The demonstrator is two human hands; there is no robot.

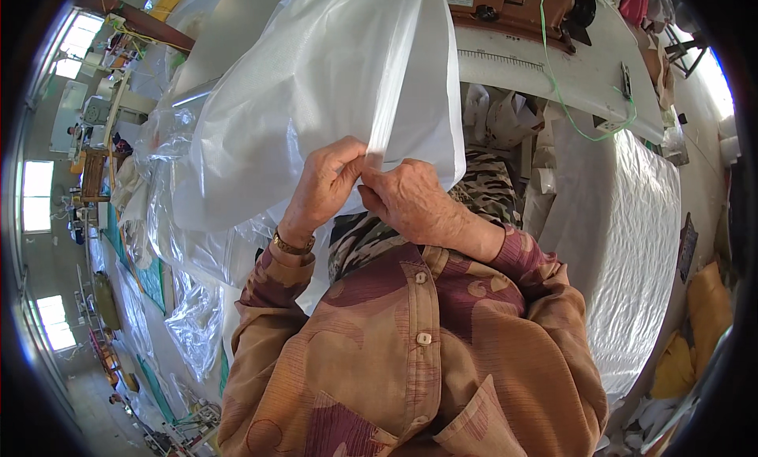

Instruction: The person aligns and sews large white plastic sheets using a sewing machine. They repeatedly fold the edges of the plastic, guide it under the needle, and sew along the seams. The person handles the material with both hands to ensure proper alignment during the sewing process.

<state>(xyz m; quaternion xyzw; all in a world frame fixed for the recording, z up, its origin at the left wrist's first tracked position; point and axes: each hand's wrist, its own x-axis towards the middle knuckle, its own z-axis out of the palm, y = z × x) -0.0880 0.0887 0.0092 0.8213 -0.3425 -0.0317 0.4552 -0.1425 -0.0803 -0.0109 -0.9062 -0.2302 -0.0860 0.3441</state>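
A large white, semi-translucent sheet point(276, 102) hangs over the table's front edge toward my lap, with a folded strip running down it. My left hand point(328, 181) pinches the lower end of that strip. Close beside it, almost touching, my right hand point(410, 200) grips the same end, its fingers curled under. Both hands meet in front of my chest, and the fingertips are partly hidden by the sheet and each other.
A brown sewing machine point(505, 7) stands on the pale table point(588, 82) at the far right, a green thread point(553, 78) trailing from it. A stack of white sheeting point(624, 244) lies at my right. Clear plastic point(197, 323) is heaped at my left.
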